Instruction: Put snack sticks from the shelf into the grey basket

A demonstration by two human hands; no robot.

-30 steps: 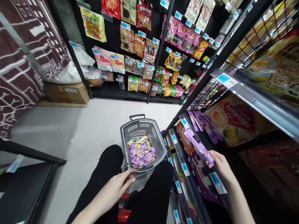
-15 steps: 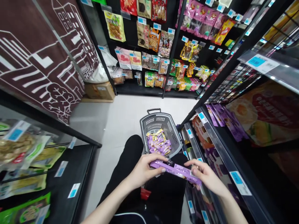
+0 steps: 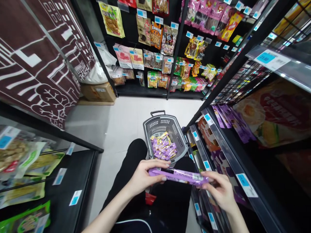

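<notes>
Both hands hold one long purple packet point(image 3: 178, 175) flat and level above the person's black-clad knees: the left hand point(image 3: 142, 177) curls its fingers point(image 3: 159, 165) over the left end with the thumb underneath, and the right hand point(image 3: 220, 191) pinches the right end, fingers closed on its edge. Just past the packet a grey plastic basket point(image 3: 181, 142) stands on the pale floor point(image 3: 121, 119) between the knees and the shelf foot, its handle point(image 3: 157, 113) on the far rim; inside lies a heap of small purple and yellow packets point(image 3: 163, 149). To the right, black shelves point(image 3: 225, 152) with blue price tags point(image 3: 245, 184) carry purple bags point(image 3: 230, 118) and large printed packs point(image 3: 269, 113). To the left a lower black shelf point(image 3: 73, 181) bears green-edged snack bags point(image 3: 26, 161), under a brown cloth point(image 3: 41, 61) with white line drawings. Farther off, a cardboard box point(image 3: 98, 92) sits on the floor beside a white sack point(image 3: 102, 68), and the back wall rack point(image 3: 167, 48) hangs full of colourful snack pouches.
</notes>
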